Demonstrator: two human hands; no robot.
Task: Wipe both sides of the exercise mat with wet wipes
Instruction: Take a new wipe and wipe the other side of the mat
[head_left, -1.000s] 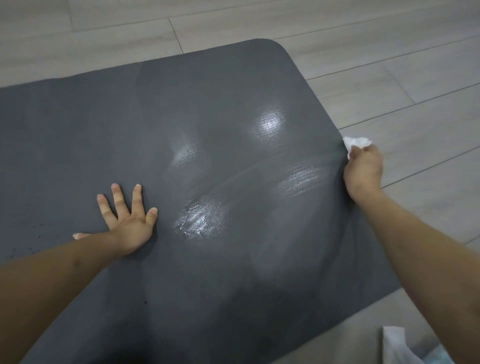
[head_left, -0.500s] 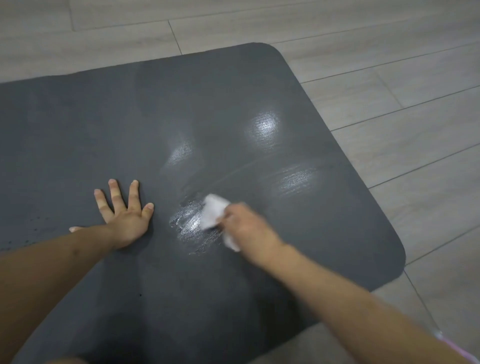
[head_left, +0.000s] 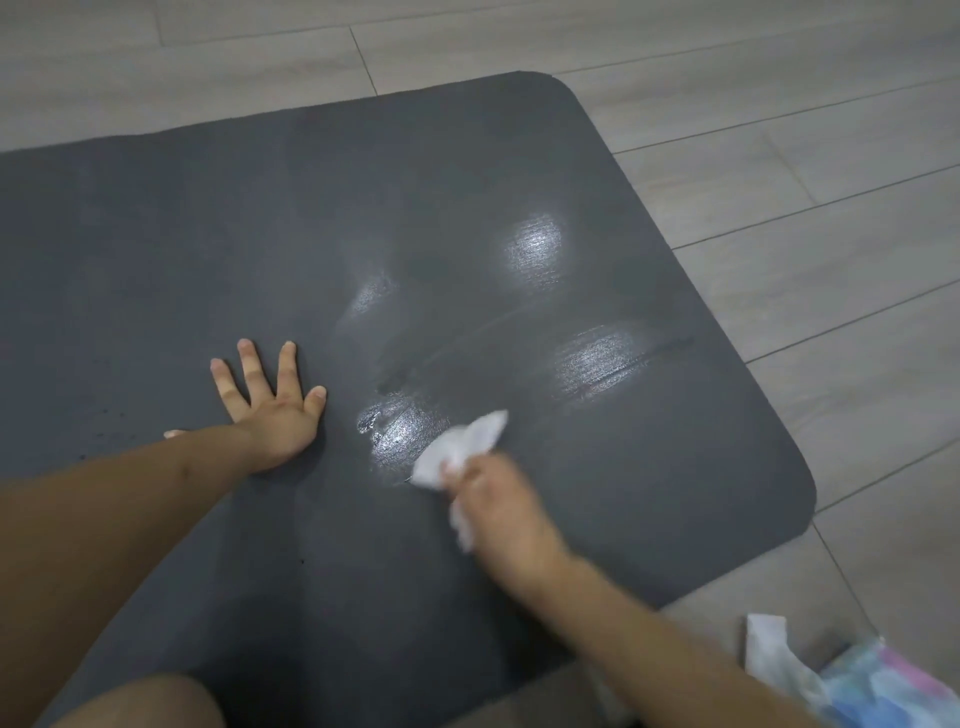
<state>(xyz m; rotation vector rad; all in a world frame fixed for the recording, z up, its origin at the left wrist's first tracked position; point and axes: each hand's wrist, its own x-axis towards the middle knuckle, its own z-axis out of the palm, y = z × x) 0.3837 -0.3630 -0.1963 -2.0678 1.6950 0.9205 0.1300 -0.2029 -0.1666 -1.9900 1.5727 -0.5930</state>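
Exercise mat (head_left: 467, 182): dark grey, flat on the pale plank floor (head_left: 779, 104), filling the frame from left edge to its rounded corners at upper centre and right. Wet sheen in patches across its middle and right; the left part looks dull, possibly not yet wiped.

Left hand (head_left: 270, 410), left of centre: palm down on the mat, fingers straight and spread, grasping nothing. It seems to pin the mat.

Right hand (head_left: 493, 493), lower centre, blurred: fingers clenched round a crumpled white wet wipe (head_left: 462, 449) pressed on the mat beside a wet streak.

Lower right corner: a loose white wipe (head_left: 769, 649) on the floor by a pastel packet (head_left: 883, 686), contents unreadable.

Judgement: wiping the first, upward-facing side, mid-stroke. Next calls for overlapping strokes toward the dry left stretch, relocating the bracing hand, then flipping the mat.
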